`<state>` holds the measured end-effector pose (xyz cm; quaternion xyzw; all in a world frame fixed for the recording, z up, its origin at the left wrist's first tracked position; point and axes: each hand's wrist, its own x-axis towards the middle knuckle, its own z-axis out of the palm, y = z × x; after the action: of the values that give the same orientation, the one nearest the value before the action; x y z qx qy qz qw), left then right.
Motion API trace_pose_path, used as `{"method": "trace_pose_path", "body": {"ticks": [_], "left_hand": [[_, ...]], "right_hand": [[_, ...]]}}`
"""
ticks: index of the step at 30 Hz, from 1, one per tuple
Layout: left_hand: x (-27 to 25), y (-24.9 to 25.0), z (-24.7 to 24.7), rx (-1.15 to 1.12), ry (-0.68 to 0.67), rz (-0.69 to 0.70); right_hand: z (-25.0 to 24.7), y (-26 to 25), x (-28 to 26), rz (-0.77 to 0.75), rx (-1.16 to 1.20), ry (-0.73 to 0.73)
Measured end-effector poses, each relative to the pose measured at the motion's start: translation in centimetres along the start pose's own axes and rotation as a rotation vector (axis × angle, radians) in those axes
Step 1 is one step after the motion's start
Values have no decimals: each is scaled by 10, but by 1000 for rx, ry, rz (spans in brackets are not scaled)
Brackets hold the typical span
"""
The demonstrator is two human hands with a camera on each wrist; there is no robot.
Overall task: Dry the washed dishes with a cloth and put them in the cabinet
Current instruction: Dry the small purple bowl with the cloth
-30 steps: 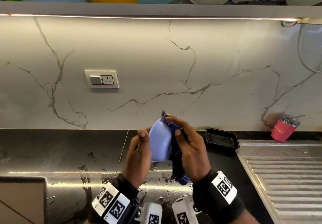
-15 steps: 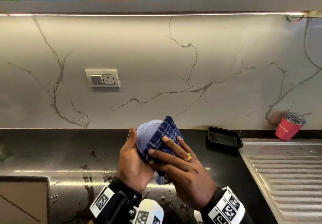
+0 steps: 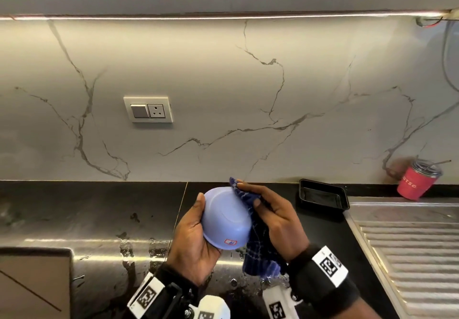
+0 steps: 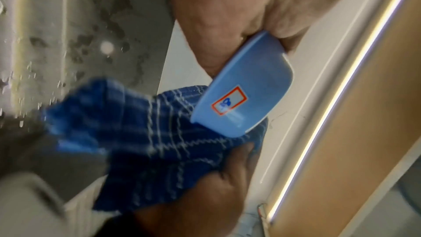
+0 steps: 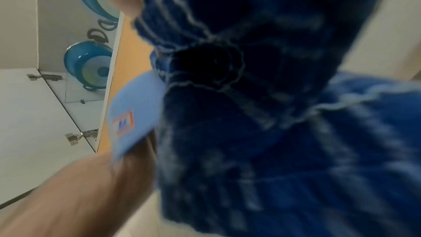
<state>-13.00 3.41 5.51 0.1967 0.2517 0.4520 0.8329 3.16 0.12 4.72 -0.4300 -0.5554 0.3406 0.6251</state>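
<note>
the inside of the light blue bowl (image 3: 224, 220) is hidden in every view, because its underside is turned toward the head camera. the fingers of the left hand (image 3: 192, 241) behind the bowl are hidden too; only the thumb on the upper rim and the palm under the lower rim are seen, so the bowl is gripped by this hand above the wet black surface (image 3: 87, 209). part of the dark blue checked cloth (image 3: 260, 246) is covered by the right hand (image 3: 278, 215), which pinches it against the right side of the bowl while the rest hangs down. both wrist pictures are blurred.

a red-framed sticker (image 4: 229, 101) on the bowl wall is shown clearly only by the left wrist view. an open cabinet with a teal pot (image 5: 87, 64) inside is shown only by the right wrist view. a black tray (image 3: 323, 195), a red tumbler (image 3: 417, 180) and a steel draining board (image 3: 409, 244) are seen only from the head.

half a second ago the cloth was spread over the bowl base under flat right fingers; now the base is uncovered and the cloth is held at the side.
</note>
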Motion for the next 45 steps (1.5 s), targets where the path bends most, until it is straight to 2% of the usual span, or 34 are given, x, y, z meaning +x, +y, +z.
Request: {"method": "trace_pose_path", "body": {"ticks": [4,6,9,13,16,20,25,28,30,31,32,36,38,40,42,44,45], "left_hand": [[0,0,3,88,-32,43],[1,3,7,43,-33,52],[1,7,7,-94,-29,-1],[1,17,1,-120,-52,-71],[5,26,-2,-87,-44,-120],[5,26,2,-145,-35,-97],[9,20,1,-113,-38,-50],[9,17,-2,-41,4,85],[3,17,-1,119,-58,199],[-1,16,-1,287,-114,295],[-5,15,-1,536,-180,416],[4,5,-24,1806,-452,961],[11,3,-30,2165,-557,1148],[10,4,-27,2335,-614,1198],[9,7,-23,2385,-668,1223],[10,8,-23,2282,-674,1276],[10,7,-25,2168,-632,1255]], "right_hand": [[6,-13,13,-21,-104,-145],[12,-16,15,-153,-259,-189],[16,-17,13,-446,-632,-285],[16,-19,-2,-624,-870,-431],[7,-9,-16,-712,-918,-428],[-10,4,-26,-597,-749,-381],[-14,18,-40,-426,-513,-274],[-17,23,-43,-152,-231,-63],[-23,19,-40,36,-30,119],[-26,16,-39,100,29,194],[-28,11,-37,152,63,249],[-27,-1,-34,303,233,361],[-21,-4,-33,379,350,376],[-15,-4,-34,425,394,358],[-12,-1,-37,436,352,348],[-13,4,-39,450,308,364],[-14,5,-40,468,301,369]]}}
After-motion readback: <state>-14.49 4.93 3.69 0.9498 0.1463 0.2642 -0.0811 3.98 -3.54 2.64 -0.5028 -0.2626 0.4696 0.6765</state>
